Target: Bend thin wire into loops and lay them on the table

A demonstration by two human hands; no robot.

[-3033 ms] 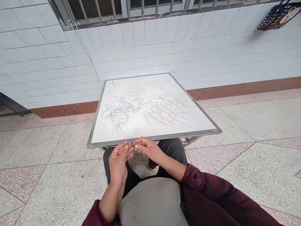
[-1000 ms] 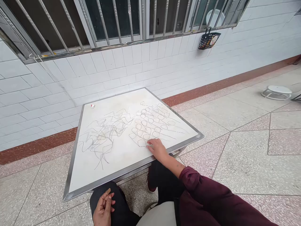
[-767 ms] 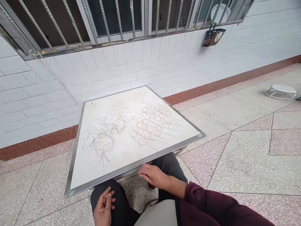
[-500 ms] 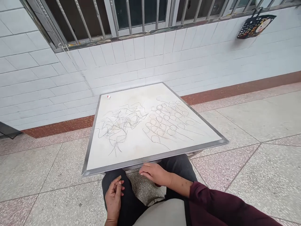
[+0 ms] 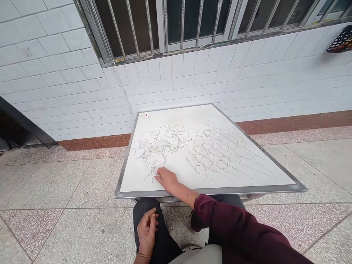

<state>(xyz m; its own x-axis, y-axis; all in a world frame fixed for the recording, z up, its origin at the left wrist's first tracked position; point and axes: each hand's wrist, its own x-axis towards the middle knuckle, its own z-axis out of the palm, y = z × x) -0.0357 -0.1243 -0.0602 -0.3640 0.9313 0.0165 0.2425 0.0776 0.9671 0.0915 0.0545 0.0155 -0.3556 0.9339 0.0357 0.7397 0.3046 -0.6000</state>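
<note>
A white table (image 5: 176,185) with a grey metal rim stands before me. Thin dark strands lie over its top, a tangled bunch (image 5: 162,141) on the left and looped ones (image 5: 217,150) on the right. My right hand (image 5: 167,179) is over the near edge of the tabletop, fingers curled at the lower end of the left bunch; what its fingertips hold, if anything, is too small to name. On my left thigh rests my left hand (image 5: 147,229), palm up, its thumb and fingers drawn together near something small and brownish.
A small red and white object (image 5: 147,116) lies in the table's far left corner. Behind the table are a tiled wall (image 5: 176,84) and a barred window (image 5: 181,22). A patterned bag (image 5: 341,40) hangs at the upper right.
My right hand has moved from the table's near edge up and left onto the tabletop, beside the left bunch. My left hand stays on the thigh. The view has shifted left.
</note>
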